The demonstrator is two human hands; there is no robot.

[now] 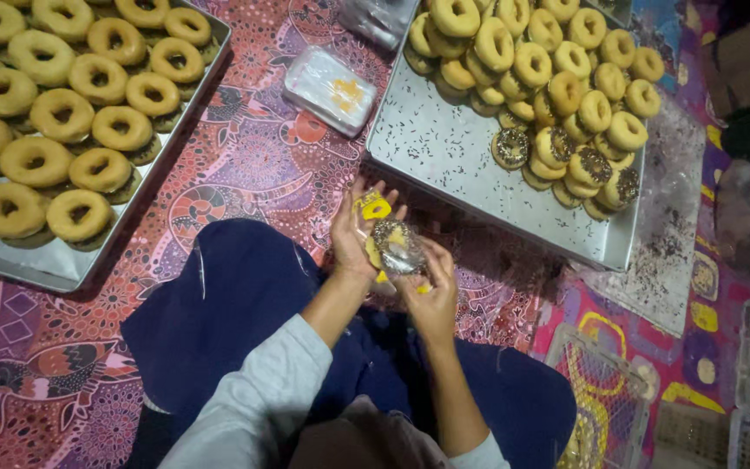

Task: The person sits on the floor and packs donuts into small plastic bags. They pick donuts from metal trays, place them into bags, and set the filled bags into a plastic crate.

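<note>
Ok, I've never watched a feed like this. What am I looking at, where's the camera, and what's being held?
No machine here: a camera on a person's head looks down at their own two hands. The left hand and right hand together hold a sprinkle-topped doughnut in a clear plastic wrapper. On the patterned cloth lie a tray of plain doughnuts on the left, a tray of piled doughnuts on the right, some with sprinkles, and a stack of wrappers.
</note>
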